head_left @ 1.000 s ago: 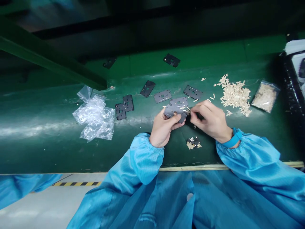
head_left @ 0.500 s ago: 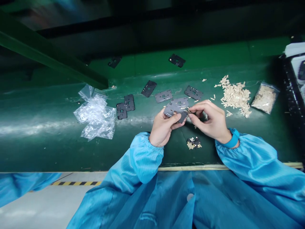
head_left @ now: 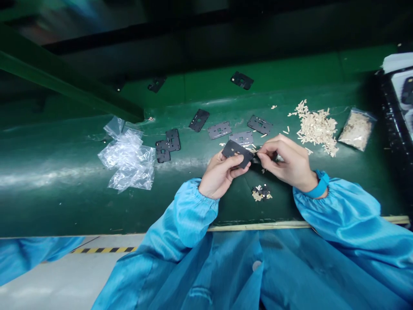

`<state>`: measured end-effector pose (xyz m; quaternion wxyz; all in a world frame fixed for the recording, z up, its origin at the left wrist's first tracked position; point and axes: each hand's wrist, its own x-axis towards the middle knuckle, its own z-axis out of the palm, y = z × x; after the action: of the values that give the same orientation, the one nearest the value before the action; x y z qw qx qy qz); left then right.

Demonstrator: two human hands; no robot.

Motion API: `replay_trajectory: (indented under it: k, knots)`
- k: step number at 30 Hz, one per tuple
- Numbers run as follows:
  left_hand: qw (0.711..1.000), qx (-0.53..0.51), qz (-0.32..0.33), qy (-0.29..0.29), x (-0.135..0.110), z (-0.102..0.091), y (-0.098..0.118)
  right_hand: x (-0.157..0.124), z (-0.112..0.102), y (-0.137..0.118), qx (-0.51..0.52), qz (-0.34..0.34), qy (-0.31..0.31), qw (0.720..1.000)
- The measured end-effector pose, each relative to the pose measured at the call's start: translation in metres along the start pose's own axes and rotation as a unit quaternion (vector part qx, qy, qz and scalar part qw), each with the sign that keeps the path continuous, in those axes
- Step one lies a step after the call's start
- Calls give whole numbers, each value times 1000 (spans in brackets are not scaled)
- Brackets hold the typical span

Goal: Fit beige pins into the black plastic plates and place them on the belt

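Observation:
My left hand [head_left: 222, 172] grips a thin dark plastic plate [head_left: 235, 150] between thumb and fingers, tilted above the bench. At the plate's right edge, my right hand [head_left: 285, 161] is closed in a pinch. Something small shows at its fingertips, too small to name. Just beyond the held plate lie grey slotted plates [head_left: 242, 137], and a darker one [head_left: 260, 124] sits behind my right hand. Below the hands is a little heap of black and tan small parts [head_left: 262, 193]. Pale small strips [head_left: 318, 129] form a loose pile to the right.
Crumpled clear plastic bags [head_left: 129, 159] lie on the left of the green bench [head_left: 77, 189]. A zip bag of pale pieces [head_left: 357, 130] is at right, beside a black-edged tray [head_left: 392, 116]. A green post [head_left: 64, 73] slants down at back left. Another blue sleeve [head_left: 32, 254] shows lower left.
The held plate has turned in my left hand, its face now looking darker. My right hand has shifted slightly right, its fingertips still by the plate's edge. The view has moved a little.

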<state>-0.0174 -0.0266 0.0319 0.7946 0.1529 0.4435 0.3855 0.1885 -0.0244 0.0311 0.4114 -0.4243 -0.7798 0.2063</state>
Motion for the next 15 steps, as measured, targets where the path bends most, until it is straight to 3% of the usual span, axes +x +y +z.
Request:
replay_trajectory:
  k: [7, 15]
  knots:
    - [1000, 4, 20, 8, -2, 0, 1, -8, 7, 0, -74, -37, 2, 997]
    - [997, 14, 70, 10, -4, 4, -2, -9, 16, -13, -91, -59, 77, 991]
